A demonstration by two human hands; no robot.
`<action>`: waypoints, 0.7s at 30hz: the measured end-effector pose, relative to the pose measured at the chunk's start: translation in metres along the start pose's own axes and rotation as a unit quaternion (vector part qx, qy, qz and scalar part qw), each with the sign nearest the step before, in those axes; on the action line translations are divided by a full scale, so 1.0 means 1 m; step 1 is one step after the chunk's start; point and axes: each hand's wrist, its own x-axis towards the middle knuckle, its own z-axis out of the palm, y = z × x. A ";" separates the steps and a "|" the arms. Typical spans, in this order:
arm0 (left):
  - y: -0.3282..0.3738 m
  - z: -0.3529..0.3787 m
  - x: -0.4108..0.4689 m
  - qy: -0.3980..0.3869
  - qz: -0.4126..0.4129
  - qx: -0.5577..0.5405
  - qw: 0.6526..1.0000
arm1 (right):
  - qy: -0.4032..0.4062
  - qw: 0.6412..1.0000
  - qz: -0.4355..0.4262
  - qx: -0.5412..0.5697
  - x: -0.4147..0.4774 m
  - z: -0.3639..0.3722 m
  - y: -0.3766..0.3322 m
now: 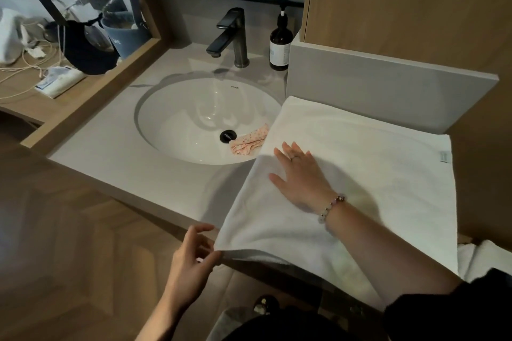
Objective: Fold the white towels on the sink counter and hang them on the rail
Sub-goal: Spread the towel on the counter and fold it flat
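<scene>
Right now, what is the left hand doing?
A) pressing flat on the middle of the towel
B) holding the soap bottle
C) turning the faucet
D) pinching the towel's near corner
D: the left hand pinches the near-left corner of the white towel at the front edge of the counter, while the right hand lies flat on the towel with its fingers straight.

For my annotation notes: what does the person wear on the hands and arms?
The right hand has a thin ring on one finger and a bracelet of pale and dark beads at the wrist; a black sleeve begins above the forearm. The left hand and its forearm show no jewellery or sleeve.
</scene>
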 end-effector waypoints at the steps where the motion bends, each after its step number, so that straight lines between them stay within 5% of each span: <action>1: 0.002 0.000 0.001 -0.032 -0.041 -0.045 0.998 | -0.011 1.000 -0.001 0.007 -0.003 0.003 -0.006; 6: 0.016 0.009 0.000 -0.084 -0.160 -0.190 0.965 | -0.063 0.998 -0.002 0.003 -0.003 0.016 -0.010; 17: 0.019 -0.003 0.011 -0.164 -0.167 -0.111 0.966 | -0.050 0.999 -0.016 -0.013 -0.003 0.017 -0.004; 21: 0.021 0.006 0.007 -0.147 -0.210 -0.247 0.934 | -0.054 0.996 -0.019 0.064 -0.008 0.008 -0.002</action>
